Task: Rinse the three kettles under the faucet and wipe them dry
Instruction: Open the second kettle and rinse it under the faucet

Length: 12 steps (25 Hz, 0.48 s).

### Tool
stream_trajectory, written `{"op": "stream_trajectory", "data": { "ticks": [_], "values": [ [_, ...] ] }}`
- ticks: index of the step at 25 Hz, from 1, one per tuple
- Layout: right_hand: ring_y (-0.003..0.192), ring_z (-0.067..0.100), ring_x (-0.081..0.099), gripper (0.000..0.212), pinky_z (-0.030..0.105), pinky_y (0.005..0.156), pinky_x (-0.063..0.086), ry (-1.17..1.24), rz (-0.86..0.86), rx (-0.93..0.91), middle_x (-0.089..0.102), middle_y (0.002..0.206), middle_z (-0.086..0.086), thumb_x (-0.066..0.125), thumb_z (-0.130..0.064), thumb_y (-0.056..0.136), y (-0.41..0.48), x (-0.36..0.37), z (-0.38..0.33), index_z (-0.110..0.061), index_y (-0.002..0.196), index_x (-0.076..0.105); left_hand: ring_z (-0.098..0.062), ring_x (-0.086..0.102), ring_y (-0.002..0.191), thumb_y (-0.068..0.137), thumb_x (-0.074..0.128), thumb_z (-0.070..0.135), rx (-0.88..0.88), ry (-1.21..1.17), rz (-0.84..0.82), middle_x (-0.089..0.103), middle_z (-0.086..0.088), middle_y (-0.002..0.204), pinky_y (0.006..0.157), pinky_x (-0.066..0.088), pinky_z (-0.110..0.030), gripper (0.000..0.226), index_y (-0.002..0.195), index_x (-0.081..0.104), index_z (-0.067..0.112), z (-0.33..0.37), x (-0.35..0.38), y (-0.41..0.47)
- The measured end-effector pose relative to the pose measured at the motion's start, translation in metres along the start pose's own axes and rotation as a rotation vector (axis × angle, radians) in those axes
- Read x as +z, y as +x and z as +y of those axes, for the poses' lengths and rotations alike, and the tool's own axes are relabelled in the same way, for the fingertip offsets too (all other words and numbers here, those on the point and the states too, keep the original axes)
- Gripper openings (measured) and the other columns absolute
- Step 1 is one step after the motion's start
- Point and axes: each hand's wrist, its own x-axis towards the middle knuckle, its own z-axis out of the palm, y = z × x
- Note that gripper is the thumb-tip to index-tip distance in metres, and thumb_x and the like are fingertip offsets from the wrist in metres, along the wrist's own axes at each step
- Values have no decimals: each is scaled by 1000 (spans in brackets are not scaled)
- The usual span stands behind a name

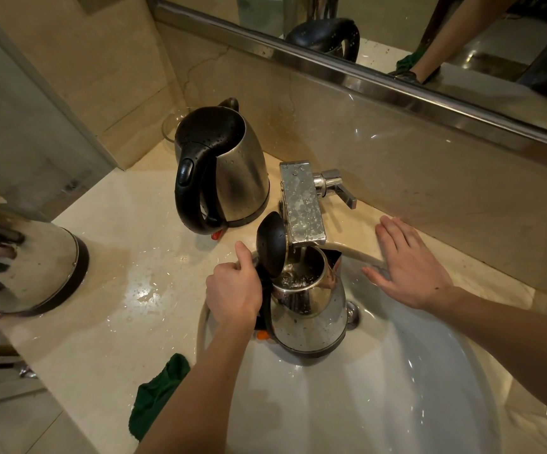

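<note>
My left hand [234,293] grips the black handle of a steel kettle [311,312] held in the white sink [396,371]. Its black lid stands open and water runs from the square chrome faucet [302,204] into its mouth. My right hand [408,262] lies flat and open on the sink's far rim, right of the faucet. A second steel kettle [223,168] with its lid down, wet with drops, stands on the counter behind and to the left. A third kettle [33,260] stands at the left edge, only partly in view.
A green cloth [157,393] lies on the beige counter's front edge beside my left forearm. Puddles wet the counter [141,290]. The faucet lever [334,186] sticks out to the right. A clear glass bowl [170,126] sits in the back corner under a mirror [396,34].
</note>
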Motion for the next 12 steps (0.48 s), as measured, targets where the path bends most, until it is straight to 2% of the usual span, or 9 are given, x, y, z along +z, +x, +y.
{"op": "stream_trajectory", "data": {
  "ticks": [12],
  "values": [
    [147,33,18,91,46,121,17,-13,9,-3,26,157,19,14,-71,92,0,0,0,-1,150,27,-23,51,53,98,28,57,-9,-7,-6,47,-7,52,64,52,-44,68,50,43,11,-2,0,0]
  ]
}}
